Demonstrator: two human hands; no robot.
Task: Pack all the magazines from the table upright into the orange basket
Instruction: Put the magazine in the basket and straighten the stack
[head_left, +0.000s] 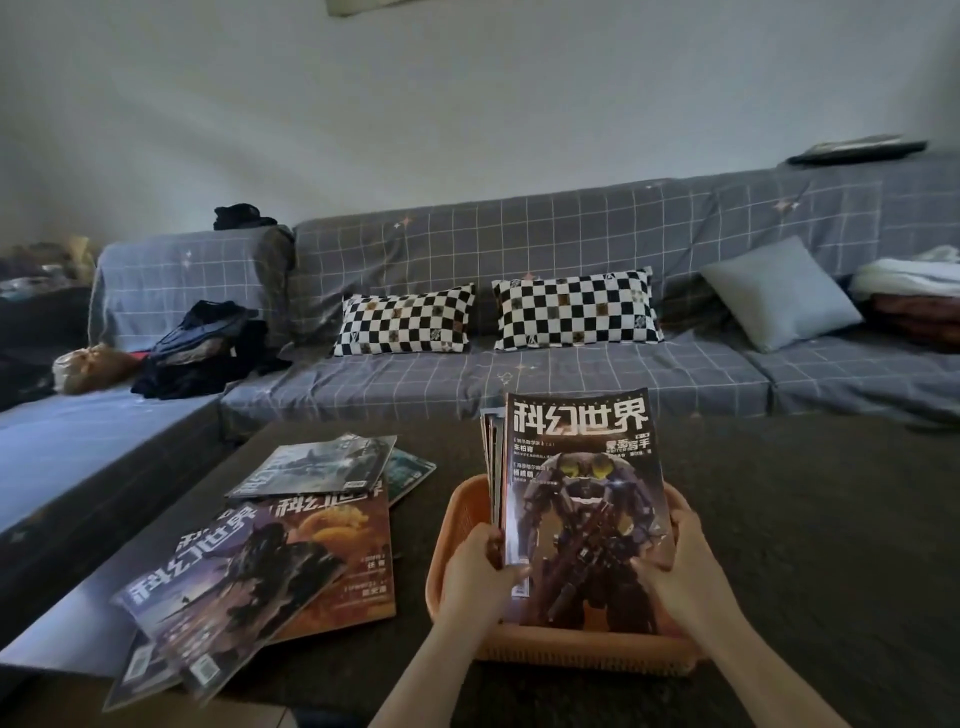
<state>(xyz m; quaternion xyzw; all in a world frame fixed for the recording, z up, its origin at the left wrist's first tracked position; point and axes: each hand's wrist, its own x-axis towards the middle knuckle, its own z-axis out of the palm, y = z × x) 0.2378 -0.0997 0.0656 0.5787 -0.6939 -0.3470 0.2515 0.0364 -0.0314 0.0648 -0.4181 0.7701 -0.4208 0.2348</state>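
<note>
An orange basket (451, 540) stands on the dark table, close in front of me. Several magazines stand upright in it; the nearest one (582, 499) shows a dark robot on its cover. My left hand (480, 569) grips the left edge of this upright stack and my right hand (685, 558) grips its right edge. To the left on the table lie several loose magazines: a purple-covered one (228, 587) on top of an orange-covered one (337, 551), and a grey one (317, 465) farther back.
A grey checked sofa (519, 374) runs behind the table, with two black-and-white chequered cushions (405, 319), a grey cushion (779, 291) and a heap of dark clothes (208, 348). The table's near left edge (62, 670) is just beyond the loose magazines.
</note>
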